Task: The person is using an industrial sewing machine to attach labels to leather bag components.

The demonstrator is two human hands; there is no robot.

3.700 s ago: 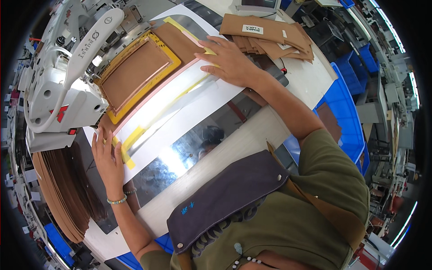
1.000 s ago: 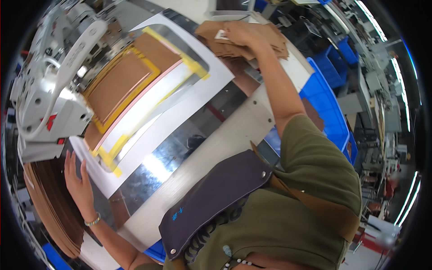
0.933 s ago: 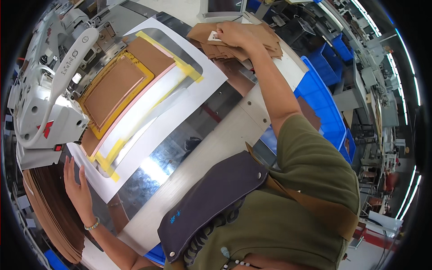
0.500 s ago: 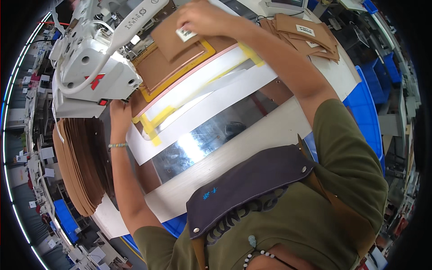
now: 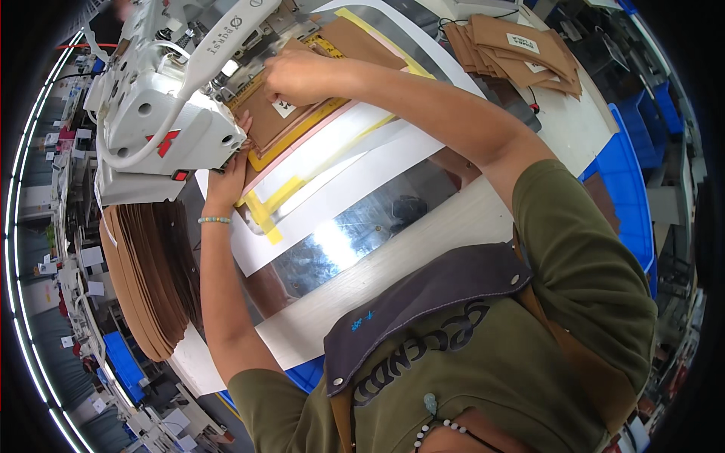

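Hands at a sewing station: the right hand presses flat, fingers spread and grasping nothing, on a brown leather piece lying under its fingertips inside a yellow-edged template. The left hand rests open-fingered against the template's near edge, just beside the white sewing machine.

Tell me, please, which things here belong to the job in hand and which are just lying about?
In hand: brown piece under right hand; yellow frame; left hand on template; sewing machine.
Lying about: far stack; left stack; blue bin.
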